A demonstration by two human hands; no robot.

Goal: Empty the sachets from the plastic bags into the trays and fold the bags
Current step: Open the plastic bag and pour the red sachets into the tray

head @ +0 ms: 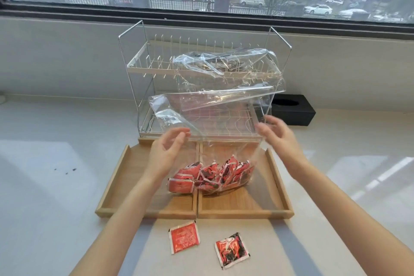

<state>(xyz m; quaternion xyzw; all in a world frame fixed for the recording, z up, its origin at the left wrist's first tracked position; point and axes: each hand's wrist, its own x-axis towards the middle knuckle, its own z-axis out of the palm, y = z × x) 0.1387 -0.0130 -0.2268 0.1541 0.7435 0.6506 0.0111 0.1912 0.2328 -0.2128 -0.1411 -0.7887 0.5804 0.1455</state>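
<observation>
A clear plastic bag (224, 105) stands upright over two wooden trays, its bottom full of several red sachets (210, 178). The sachet heap straddles the divide between the left tray (116, 177) and the right tray (277, 186). My left hand (167, 152) pinches the bag's left edge near its top. Against the bag's right edge, my right hand (276, 139) has its fingers spread; whether it grips the film is unclear. Two loose red sachets (184, 236) (231, 250) lie on the counter in front of the trays. Another clear bag (224, 60) rests on the rack's upper shelf.
A white two-tier wire dish rack (136, 69) stands right behind the trays. A black tissue box (291, 108) sits to the rack's right. The pale counter runs along a window sill and wall at the back.
</observation>
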